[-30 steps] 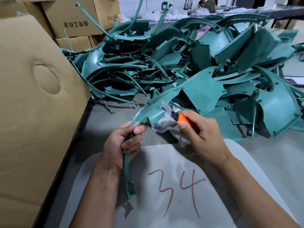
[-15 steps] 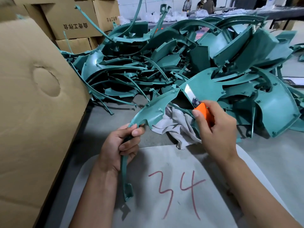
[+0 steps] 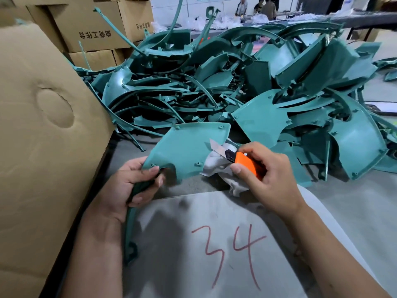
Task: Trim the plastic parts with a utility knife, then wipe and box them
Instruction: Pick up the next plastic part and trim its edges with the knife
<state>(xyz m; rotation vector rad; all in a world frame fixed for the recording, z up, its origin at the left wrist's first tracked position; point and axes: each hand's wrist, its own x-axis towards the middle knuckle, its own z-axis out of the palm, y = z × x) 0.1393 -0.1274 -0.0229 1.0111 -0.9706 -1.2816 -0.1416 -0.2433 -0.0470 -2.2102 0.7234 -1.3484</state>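
My left hand (image 3: pixel 133 186) grips a teal plastic part (image 3: pixel 187 149) by its narrow stem, its broad curved panel turned face-up toward me. My right hand (image 3: pixel 268 175) holds an orange utility knife (image 3: pixel 247 163); the bare blade (image 3: pixel 216 147) lies against the panel's right edge. A crumpled grey-white cloth (image 3: pixel 223 168) lies on the table under the knife and partly under my right hand.
A big heap of teal plastic parts (image 3: pixel 257 82) fills the table behind. A tall cardboard flap (image 3: pixel 43 136) stands at the left; printed cartons (image 3: pixel 92 29) are stacked beyond. A pale board marked "34" (image 3: pixel 225 244) lies in front. People sit far back.
My left hand has rotated the part so its broad face shows. My right hand swung out to the right with the knife, then came back, and the blade now meets the panel's right edge.
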